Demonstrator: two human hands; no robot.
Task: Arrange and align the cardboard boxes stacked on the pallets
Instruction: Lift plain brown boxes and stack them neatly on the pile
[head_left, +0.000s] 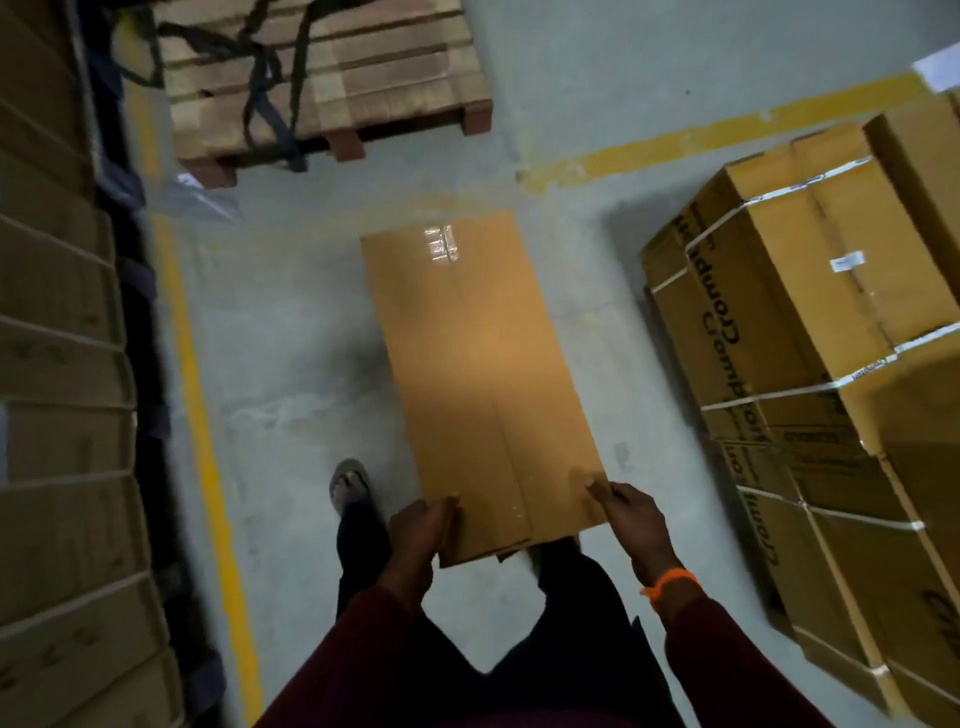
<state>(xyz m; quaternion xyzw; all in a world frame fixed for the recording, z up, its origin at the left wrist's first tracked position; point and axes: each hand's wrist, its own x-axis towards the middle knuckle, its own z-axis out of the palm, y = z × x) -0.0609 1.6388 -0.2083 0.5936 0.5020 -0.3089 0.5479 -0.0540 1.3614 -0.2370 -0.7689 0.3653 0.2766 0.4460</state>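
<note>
Gripping noted — long cardboard box (480, 374), frame centre, is held at its near end by left hand (418, 525) and right hand (631, 519), fingers curled.

You stand on a grey concrete floor (291, 338), a little scuffed. On it there is a dark smudge (363, 358) near the middle of the view. One yellow painted line (200, 374) runs along the floor on your left side, from far to near. A second yellow line (701, 140) crosses the floor at the upper right, slanted. At the top left you see black straps (262, 78), loose and tangled. Just below them a piece of clear plastic film (197, 195) lies on the floor. In the upper right corner is a white sheet (937, 73), too blurred to read. A grey sandal (349, 480) is on the floor beside the left line.
</note>
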